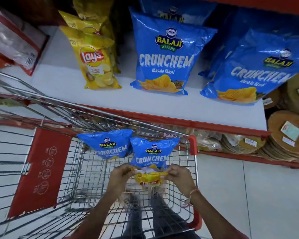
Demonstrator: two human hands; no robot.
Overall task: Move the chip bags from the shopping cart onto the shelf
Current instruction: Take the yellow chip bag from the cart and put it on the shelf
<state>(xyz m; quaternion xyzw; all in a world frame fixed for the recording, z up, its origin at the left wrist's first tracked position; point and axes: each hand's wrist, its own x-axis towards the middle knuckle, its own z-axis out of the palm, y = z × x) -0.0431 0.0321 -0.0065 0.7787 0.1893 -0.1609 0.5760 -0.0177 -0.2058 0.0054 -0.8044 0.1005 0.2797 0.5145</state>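
Inside the wire shopping cart (193, 163) my left hand (121, 173) and my right hand (178, 175) both pinch the top edge of a yellow Lay's bag (149, 180), one at each corner. Two blue Balaji Crunchem bags lie in the cart beyond it, one at the left (107, 144) and one at the right (152, 152). On the white shelf (59, 80) stand yellow Lay's bags (95, 61) at the left, a blue Crunchem bag (164, 56) in the middle and another blue Crunchem bag (252, 69) at the right.
A red flap (41, 169) hangs in the cart at the left. Red-edged packets (16, 40) sit on the shelf's far left. Round stacked flatbread packs (290, 135) fill the lower shelf at the right. My legs show through the cart's mesh.
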